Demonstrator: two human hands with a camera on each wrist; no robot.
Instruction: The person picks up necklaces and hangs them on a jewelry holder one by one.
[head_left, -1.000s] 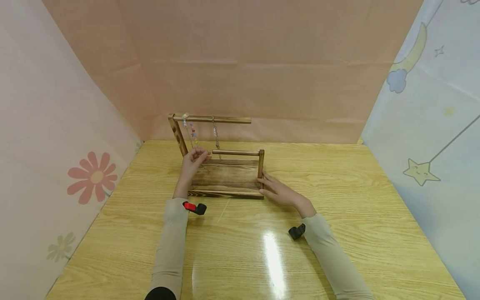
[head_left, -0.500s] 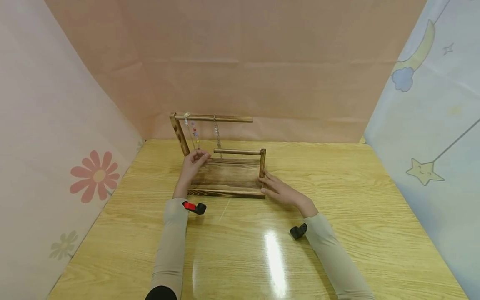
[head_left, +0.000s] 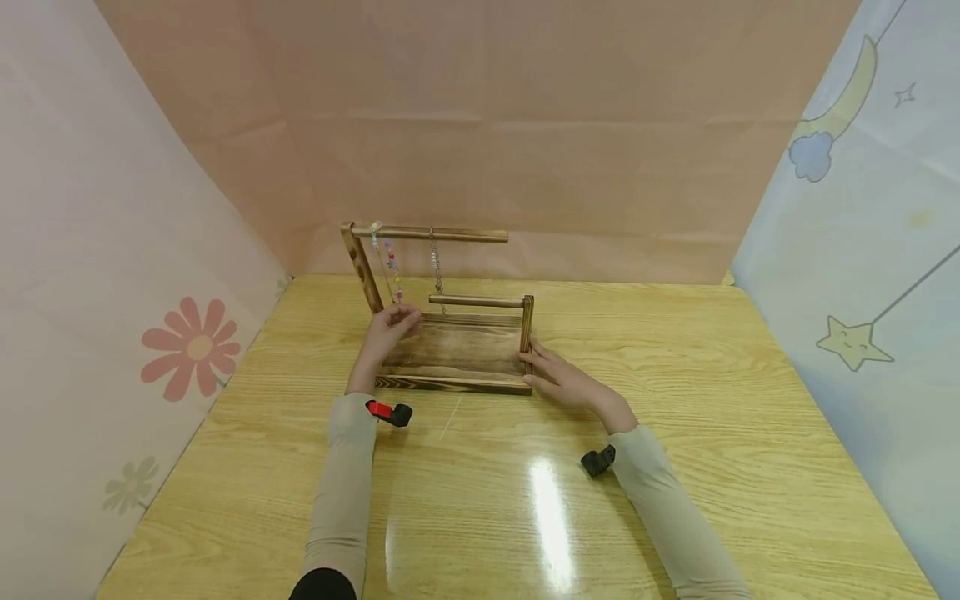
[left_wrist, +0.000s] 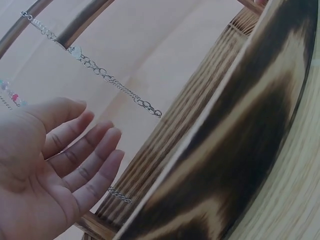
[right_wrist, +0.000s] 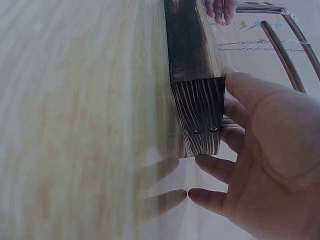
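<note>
A brown wooden jewelry stand (head_left: 453, 385) has two bars above a shallow tray. From the upper bar (head_left: 465, 236) hang a colored-bead bracelet (head_left: 391, 260) and a silver chain bracelet (left_wrist: 102, 72). My left hand (head_left: 386, 337) hovers over the tray's left part, below the beads; the left wrist view shows its fingers loosely bent around nothing. A short piece of silver chain (left_wrist: 120, 195) shows beyond those fingertips. My right hand (head_left: 566, 383) grips the stand's right end, thumb at the front corner, index finger round the post (head_left: 527, 329); the lower fingers extend past the end block (right_wrist: 200, 115).
The stand rests on a wood-grain table (head_left: 675, 358), toward its back edge. A peach backdrop (head_left: 480, 150) rises behind, with printed cloth walls (head_left: 855, 275) on both sides. A glare streak (head_left: 550, 525) lies on the tabletop in front.
My left hand has sunk slightly toward the tray, away from the hanging beads. The right hand keeps its place on the stand's end. The head view has shifted a little.
</note>
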